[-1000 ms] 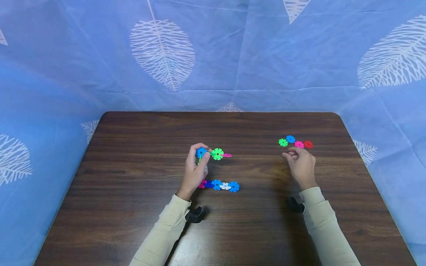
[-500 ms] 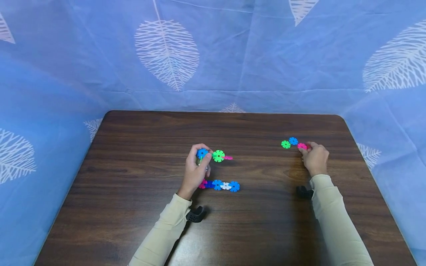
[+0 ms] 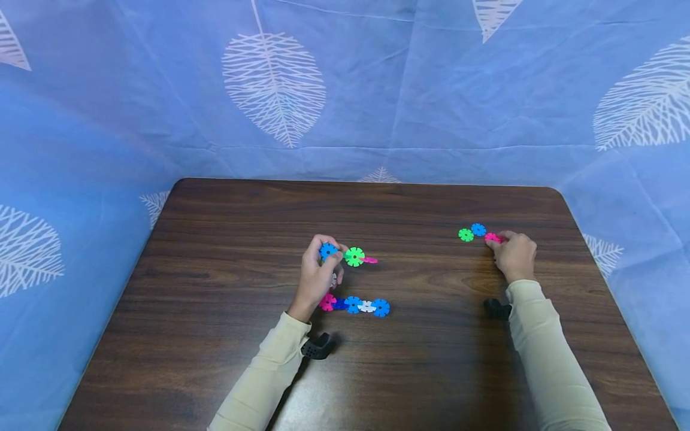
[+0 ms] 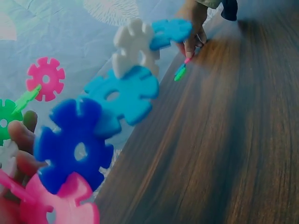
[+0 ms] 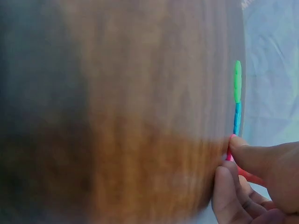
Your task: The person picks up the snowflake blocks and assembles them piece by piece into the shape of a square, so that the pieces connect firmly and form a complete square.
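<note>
My left hand [image 3: 315, 275] grips a linked construction of plastic snowflake discs. A blue disc [image 3: 327, 251] shows between its thumb and fingers, with a green disc [image 3: 354, 257] and an edge-on pink disc [image 3: 371, 260] extending right. Below, a chain with a pink disc [image 3: 327, 301], a dark blue disc [image 4: 60, 149], light blue discs [image 4: 135, 95] and a white disc [image 4: 128, 39] is raised off the table. At the far right, my right hand [image 3: 516, 254] pinches a tilted red disc [image 5: 250, 177], mostly hidden by the fingers; the thumb touches a pink disc [image 3: 492, 237].
A green disc [image 3: 466, 234] and a blue disc [image 3: 478, 229] lie left of the right hand. The dark wooden table [image 3: 242, 215] ends at a blue leaf-print cloth [image 3: 366, 90] behind and at the sides.
My right hand has moved right, from in front of the loose discs onto the red one, covering it. The left hand keeps its grip; its lower chain has tilted slightly. The head view has shifted a little.
</note>
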Tool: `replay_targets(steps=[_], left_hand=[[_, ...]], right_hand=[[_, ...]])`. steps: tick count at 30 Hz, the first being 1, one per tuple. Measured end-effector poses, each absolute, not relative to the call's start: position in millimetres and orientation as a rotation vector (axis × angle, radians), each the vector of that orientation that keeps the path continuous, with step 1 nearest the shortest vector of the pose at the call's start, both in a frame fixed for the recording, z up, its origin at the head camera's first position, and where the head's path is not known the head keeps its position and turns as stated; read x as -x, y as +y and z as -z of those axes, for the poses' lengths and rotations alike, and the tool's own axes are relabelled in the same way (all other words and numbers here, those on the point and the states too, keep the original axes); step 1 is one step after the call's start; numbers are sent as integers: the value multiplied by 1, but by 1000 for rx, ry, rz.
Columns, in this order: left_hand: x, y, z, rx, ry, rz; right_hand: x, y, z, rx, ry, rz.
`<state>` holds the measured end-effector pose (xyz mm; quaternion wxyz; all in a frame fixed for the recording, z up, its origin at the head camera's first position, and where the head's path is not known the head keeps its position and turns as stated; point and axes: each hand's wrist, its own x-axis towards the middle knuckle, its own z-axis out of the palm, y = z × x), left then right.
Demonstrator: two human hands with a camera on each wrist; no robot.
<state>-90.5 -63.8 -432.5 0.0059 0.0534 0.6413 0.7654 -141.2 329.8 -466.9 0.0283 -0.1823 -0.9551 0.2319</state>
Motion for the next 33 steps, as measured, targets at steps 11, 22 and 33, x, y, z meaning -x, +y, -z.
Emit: replay_targets(steps=[11, 22, 33], left_hand=[[92, -69, 434, -222, 2074, -2275], [93, -71, 435, -238, 2009, -2289], [93, -66, 435, -187, 1952, -2319]], right_hand=[[147, 339, 463, 573, -2971, -958], [138, 335, 465, 582, -2858, -1099], [114, 305, 444, 387, -2734, -1204]])
